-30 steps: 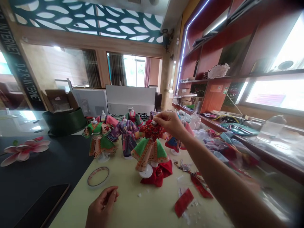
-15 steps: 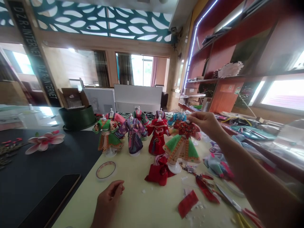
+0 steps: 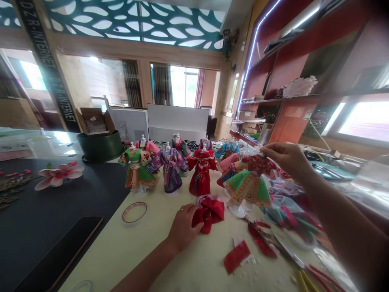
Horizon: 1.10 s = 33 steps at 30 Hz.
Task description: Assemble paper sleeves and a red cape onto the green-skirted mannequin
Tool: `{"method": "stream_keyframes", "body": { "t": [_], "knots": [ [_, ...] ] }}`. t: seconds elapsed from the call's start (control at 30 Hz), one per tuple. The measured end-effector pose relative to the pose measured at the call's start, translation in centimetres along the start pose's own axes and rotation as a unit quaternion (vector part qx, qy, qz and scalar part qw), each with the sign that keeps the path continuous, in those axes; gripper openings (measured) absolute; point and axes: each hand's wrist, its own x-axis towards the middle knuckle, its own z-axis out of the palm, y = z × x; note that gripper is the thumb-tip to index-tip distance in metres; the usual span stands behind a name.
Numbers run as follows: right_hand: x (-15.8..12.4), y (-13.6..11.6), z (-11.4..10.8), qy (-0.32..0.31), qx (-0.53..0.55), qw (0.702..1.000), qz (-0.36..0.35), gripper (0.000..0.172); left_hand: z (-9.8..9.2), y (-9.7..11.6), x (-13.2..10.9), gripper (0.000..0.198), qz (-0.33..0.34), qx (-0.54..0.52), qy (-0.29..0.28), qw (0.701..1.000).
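My right hand (image 3: 287, 158) grips the top of a miniature costume on a clear stand (image 3: 251, 182), with a red embroidered bodice and a green skirt with a patterned panel. The costume hangs tilted above the pale yellow table (image 3: 127, 251). My left hand (image 3: 184, 227) has reached forward and closes on a bunched red cloth (image 3: 209, 213) lying on the table. Several other costumes on stands, including a red one (image 3: 202, 176) and a purple one (image 3: 171, 170), stand just beyond the cloth.
A tape roll (image 3: 134, 212) lies left of my left hand. Red fabric scraps (image 3: 237, 256) and scissors (image 3: 288, 251) lie to the right. Colourful cloth is heaped further right. A black tabletop (image 3: 60, 202) adjoins on the left, holding a pink fabric flower (image 3: 59, 175).
My left hand has moved forward from the near table area onto the red cloth. My right hand and the costume have shifted right, and the view has turned slightly left.
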Motion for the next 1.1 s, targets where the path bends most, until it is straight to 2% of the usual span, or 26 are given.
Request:
{"method": "stream_keyframes", "body": {
  "t": [0.2,0.27,0.37,0.47,0.57,0.67,0.8,0.93,1.0,1.1],
  "knots": [
    [0.2,2.6,-3.4,0.050,-0.040,0.998,0.024,0.023,2.5,1.2,3.9,0.068,0.009,0.032,-0.047,0.998],
    [0.3,3.5,-4.4,0.071,-0.062,0.995,0.029,0.021,3.3,1.5,4.7,0.062,0.014,0.041,-0.065,0.997],
    [0.9,5.0,-5.4,0.099,-0.098,0.990,0.035,0.020,3.8,1.8,4.8,0.040,0.036,0.047,-0.095,0.994],
    [1.7,6.7,-6.0,0.124,-0.135,0.982,0.038,0.021,2.8,2.1,3.9,0.032,0.082,0.036,-0.136,0.987],
    [2.8,8.2,-6.2,0.142,-0.169,0.974,0.044,0.019,0.7,3.0,3.3,0.022,0.124,0.021,-0.167,0.978],
    [3.8,9.7,-6.1,0.153,-0.189,0.969,0.053,0.019,-1.6,4.5,4.4,0.029,0.134,0.011,-0.129,0.983],
    [4.6,11.1,-6.0,0.169,-0.197,0.964,0.062,0.020,-3.6,7.7,8.6,0.025,0.140,-0.002,-0.048,0.989],
    [5.0,11.9,-6.6,0.173,-0.183,0.966,0.061,0.019,-4.4,13.0,14.6,0.021,0.195,-0.015,0.014,0.981],
    [5.1,12.1,-7.2,0.172,-0.168,0.969,0.058,0.021,-3.9,16.1,18.1,0.022,0.213,-0.017,0.028,0.977],
    [5.1,12.5,-8.1,0.169,-0.140,0.974,0.054,0.022,-1.8,20.2,23.7,0.023,0.211,-0.011,0.042,0.977]
  ]
}}
